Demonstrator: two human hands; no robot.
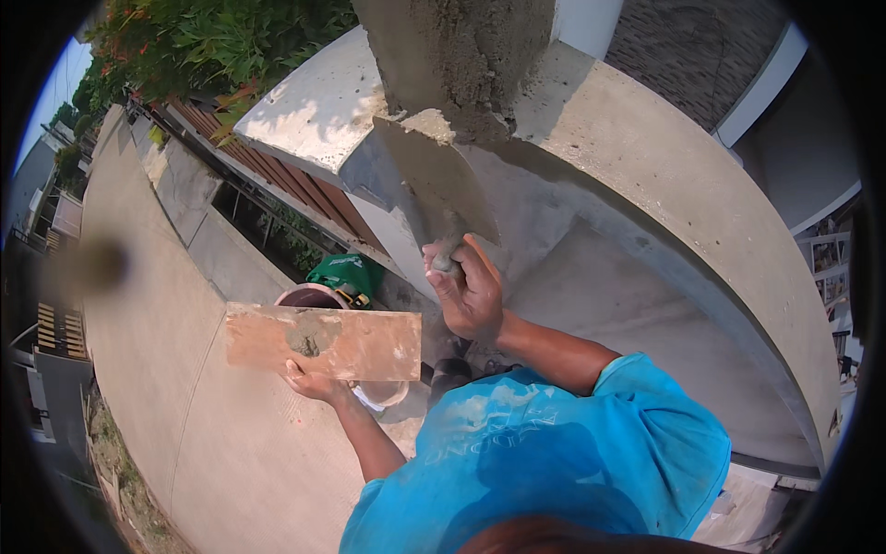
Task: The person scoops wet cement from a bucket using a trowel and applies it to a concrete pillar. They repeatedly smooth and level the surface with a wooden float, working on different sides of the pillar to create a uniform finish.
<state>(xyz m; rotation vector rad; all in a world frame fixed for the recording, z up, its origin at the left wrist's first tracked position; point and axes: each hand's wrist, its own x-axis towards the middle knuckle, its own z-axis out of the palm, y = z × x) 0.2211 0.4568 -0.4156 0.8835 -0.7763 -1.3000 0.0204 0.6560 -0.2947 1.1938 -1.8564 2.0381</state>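
My left hand (312,380) grips a flat reddish-brown rectangular mortar board (383,343) by its near edge; most of its fingers are hidden beneath. A small lump of grey mortar (314,334) sits on the middle of the board. My right hand (472,294) is closed around the handle of a plastering trowel (448,185), whose wide blade points away from me. The blade's far edge, with some mortar on it, is by the foot of a pillar (461,55) coated in rough wet mortar; whether they touch I cannot tell.
The pillar rises from a curved concrete wall (664,157) with crumbs of mortar on its top. Below the board stand a pinkish bucket (309,295) and a pale bucket (383,395), with a green bag (349,273) beside them. Leafy plants (221,46) grow beyond a brown slatted fence (277,171).
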